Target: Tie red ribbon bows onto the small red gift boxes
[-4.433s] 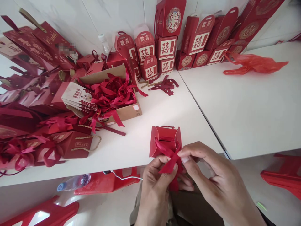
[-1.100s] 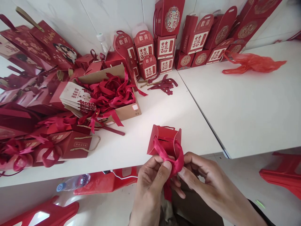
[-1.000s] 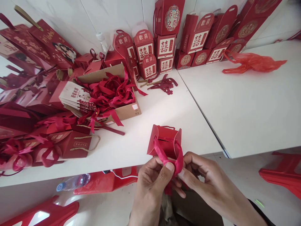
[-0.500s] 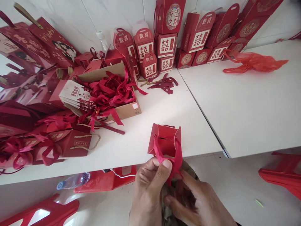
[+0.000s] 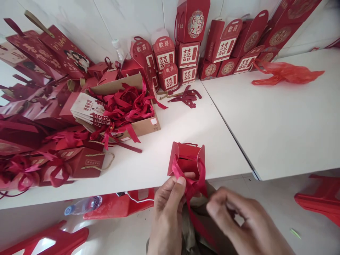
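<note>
A small red gift box [image 5: 189, 159] stands at the front edge of the white table [image 5: 186, 124]. A red ribbon [image 5: 195, 187] is looped round it and hangs down off the edge. My left hand [image 5: 168, 205] pinches the ribbon just below the box, thumb and forefinger closed on it. My right hand [image 5: 239, 219] is lower and to the right, blurred by motion, fingers curled near the ribbon's hanging tail; whether it grips the tail I cannot make out.
A cardboard box of loose red ribbons [image 5: 127, 106] sits left of centre, beside heaps of red gift bags [image 5: 39, 117]. Red printed boxes [image 5: 186, 53] are stacked along the wall. A red plastic bag [image 5: 287, 72] lies on the right table. Red stools and a water bottle [image 5: 82, 205] are below.
My right hand let go near the knot and dropped down and to the right along the ribbon's tail. My left hand kept its pinch below the box.
</note>
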Demonstrator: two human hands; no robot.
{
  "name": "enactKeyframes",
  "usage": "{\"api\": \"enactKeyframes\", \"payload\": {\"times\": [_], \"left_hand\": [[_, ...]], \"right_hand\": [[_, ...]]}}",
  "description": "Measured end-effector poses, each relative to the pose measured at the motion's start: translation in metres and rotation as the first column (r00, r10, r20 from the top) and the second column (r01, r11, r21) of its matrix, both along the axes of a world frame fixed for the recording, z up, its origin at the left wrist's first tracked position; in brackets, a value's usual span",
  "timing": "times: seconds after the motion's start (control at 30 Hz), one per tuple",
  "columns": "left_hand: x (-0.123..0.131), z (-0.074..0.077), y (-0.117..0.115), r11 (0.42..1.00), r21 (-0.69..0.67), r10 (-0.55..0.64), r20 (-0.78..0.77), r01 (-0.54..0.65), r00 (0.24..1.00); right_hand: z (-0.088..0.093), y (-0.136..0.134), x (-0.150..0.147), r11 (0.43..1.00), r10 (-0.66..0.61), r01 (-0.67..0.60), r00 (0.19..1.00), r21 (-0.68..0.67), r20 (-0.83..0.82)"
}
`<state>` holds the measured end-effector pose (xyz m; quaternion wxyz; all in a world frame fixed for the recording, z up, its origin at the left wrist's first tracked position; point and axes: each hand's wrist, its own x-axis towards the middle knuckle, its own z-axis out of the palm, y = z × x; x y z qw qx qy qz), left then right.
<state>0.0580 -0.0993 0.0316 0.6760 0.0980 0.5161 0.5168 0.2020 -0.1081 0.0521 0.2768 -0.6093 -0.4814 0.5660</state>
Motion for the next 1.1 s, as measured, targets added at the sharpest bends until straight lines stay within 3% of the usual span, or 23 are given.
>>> {"api": "enactKeyframes", "payload": {"times": [0.1,0.27,0.37,0.53,0.67,0.8,0.97,1.1], "left_hand": [[0.0,0.0,0.0,0.998,0.05,-0.029,-0.021,0.03,0.999],[-0.007,0.003,0.0,0.994,0.093,-0.053,-0.112,0.063,0.992],[-0.018,0.006,0.003,0.993,0.111,-0.025,-0.165,0.044,0.986],[-0.036,0.016,0.013,0.994,0.107,-0.015,-0.168,0.034,0.986],[-0.048,0.02,0.026,0.985,0.152,-0.041,-0.273,0.085,0.961],[-0.056,0.02,0.039,0.972,0.235,0.086,-0.281,-0.018,0.956],[-0.061,0.022,0.049,0.959,0.276,0.071,-0.042,-0.057,0.997],[-0.062,0.02,0.055,0.885,0.447,0.079,0.129,-0.129,0.988]], "right_hand": [[-0.003,0.013,0.001,0.991,-0.127,0.125,0.992,0.056,0.026],[-0.012,0.03,0.006,0.994,-0.093,0.105,0.963,0.035,-0.252],[-0.018,0.038,0.016,0.995,-0.069,0.092,0.906,0.036,-0.417],[-0.016,0.054,0.025,0.989,-0.142,0.088,0.768,-0.116,-0.625],[-0.012,0.067,0.029,0.983,-0.174,0.097,0.763,-0.156,-0.623],[-0.011,0.075,0.037,0.989,-0.124,0.058,0.821,-0.135,-0.557],[-0.01,0.081,0.046,0.993,-0.059,0.007,0.898,-0.121,-0.435],[-0.012,0.083,0.046,0.998,-0.009,-0.013,0.931,-0.057,-0.364]]}}
